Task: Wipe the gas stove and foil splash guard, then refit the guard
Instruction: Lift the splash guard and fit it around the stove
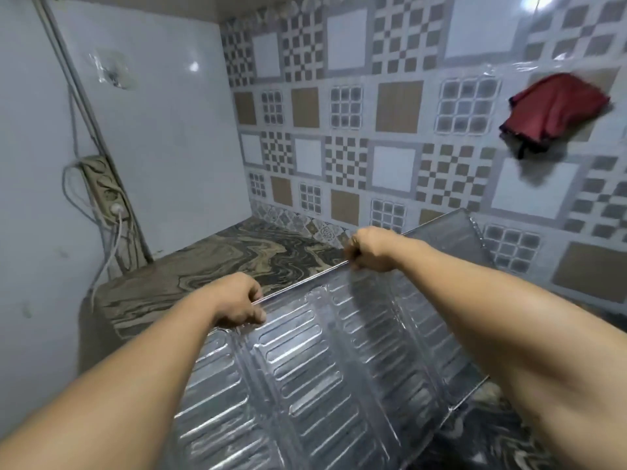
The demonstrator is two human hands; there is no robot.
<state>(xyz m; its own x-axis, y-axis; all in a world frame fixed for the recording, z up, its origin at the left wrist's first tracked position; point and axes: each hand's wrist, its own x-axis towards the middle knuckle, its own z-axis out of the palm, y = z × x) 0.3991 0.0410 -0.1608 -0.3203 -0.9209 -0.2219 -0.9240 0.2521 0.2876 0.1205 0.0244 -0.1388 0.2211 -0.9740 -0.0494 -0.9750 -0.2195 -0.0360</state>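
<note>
The foil splash guard [325,361], a silver embossed folding panel, stands tilted between me and the counter. Its top edge runs from lower left to upper right, and its right panel [451,239] bends toward the tiled wall. My left hand [239,301] grips that top edge near its left end. My right hand [371,249] grips the same edge further right, fingers curled over it. The gas stove is not in view.
A marbled brown countertop [237,259] lies behind the guard, in the corner of a white left wall and a patterned tiled back wall. A power strip [105,188] with white cables hangs on the left wall. A dark red cloth [556,113] hangs on the tiles at upper right.
</note>
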